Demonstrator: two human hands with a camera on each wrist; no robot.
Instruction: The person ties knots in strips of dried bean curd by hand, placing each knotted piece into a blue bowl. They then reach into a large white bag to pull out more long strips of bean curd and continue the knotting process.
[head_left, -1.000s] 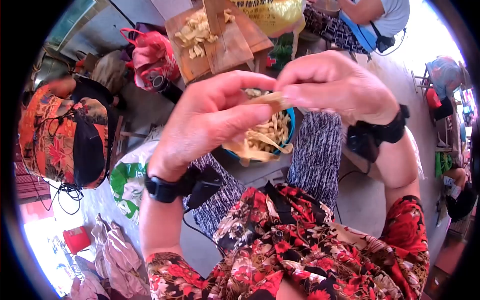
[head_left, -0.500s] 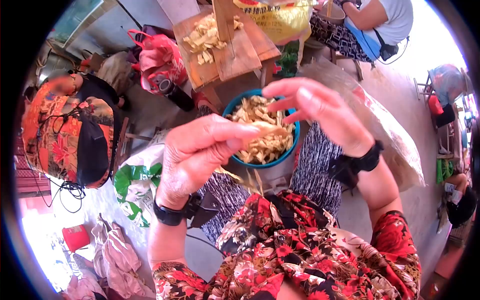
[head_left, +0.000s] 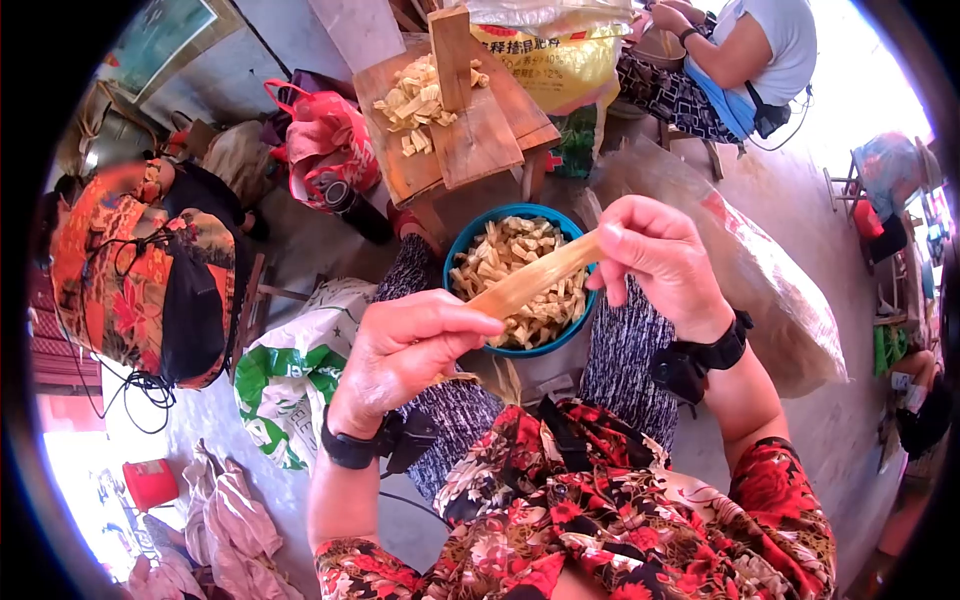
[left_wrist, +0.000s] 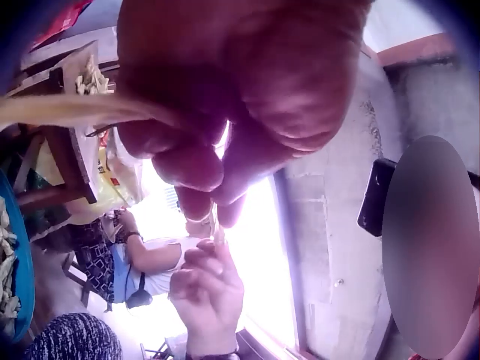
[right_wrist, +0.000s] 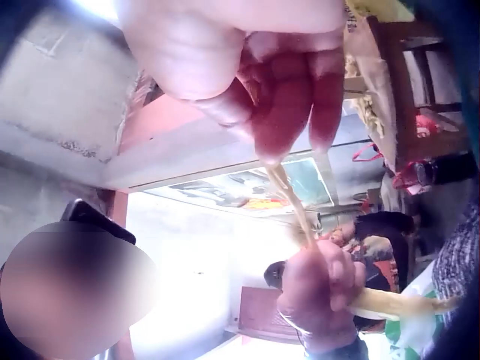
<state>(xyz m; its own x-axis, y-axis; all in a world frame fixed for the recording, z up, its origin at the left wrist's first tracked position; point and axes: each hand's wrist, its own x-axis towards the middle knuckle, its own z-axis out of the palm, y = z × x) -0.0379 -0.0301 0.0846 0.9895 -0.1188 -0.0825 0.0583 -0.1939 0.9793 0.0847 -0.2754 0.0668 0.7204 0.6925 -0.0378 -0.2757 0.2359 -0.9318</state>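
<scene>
A flat, yellowish fibrous strip [head_left: 540, 280], like dried husk, is stretched between both hands in the head view. My left hand [head_left: 405, 345] pinches its lower end between thumb and forefinger. Another pale strip [left_wrist: 67, 109] sticks out from the left palm in the left wrist view. At the upper end, my right hand [head_left: 660, 260] pinches the strip with its thumb and fingertips. Beneath the strip, a blue basin [head_left: 460, 238] holds many short cut pieces [head_left: 520, 240] of similar yellowish material.
Beyond the basin stands a wooden stool [head_left: 480, 160] with an upright post and more cut pieces. A clear plastic sack [head_left: 750, 270] lies right, a green-and-white bag [head_left: 290, 400] left. A red bag [head_left: 325, 140] and dark bottle [head_left: 355, 210] stand back left. Another person [head_left: 760, 60] sits back right.
My right hand let go of the strip, stood apart with spread fingers half a second ago, and now pinches its far end. The strip has come out straight, slanting up to the right.
</scene>
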